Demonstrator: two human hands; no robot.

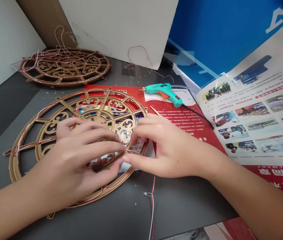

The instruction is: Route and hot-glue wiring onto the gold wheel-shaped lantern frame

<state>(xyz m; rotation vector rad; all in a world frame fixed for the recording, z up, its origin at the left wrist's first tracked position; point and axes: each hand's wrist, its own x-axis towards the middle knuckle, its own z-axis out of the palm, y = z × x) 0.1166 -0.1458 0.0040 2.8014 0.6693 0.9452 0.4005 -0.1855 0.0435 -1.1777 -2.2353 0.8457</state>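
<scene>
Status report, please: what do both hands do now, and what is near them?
Left hand and right hand pinch thin wire at round gold frame. Wire tail trails toward table edge. Glue gun lies beyond, untouched.

A gold-painted fretwork disc [64, 133], seemingly thin cut wood with a dull satin sheen, lay on a matt dark-grey tabletop [121, 213]. Thin plastic-coated wire [152, 203], red and white, ran along its rim. A second disc [65, 66], browner and duller, sat behind. The glue gun [165, 93] wore smooth teal plastic with an orange trigger. Beneath it lay a glossy red printed sheet [181, 123]; the poster [256, 110] beside it was shiny coated paper catching light. A white board [121, 30] looked matt and scuffed.
</scene>
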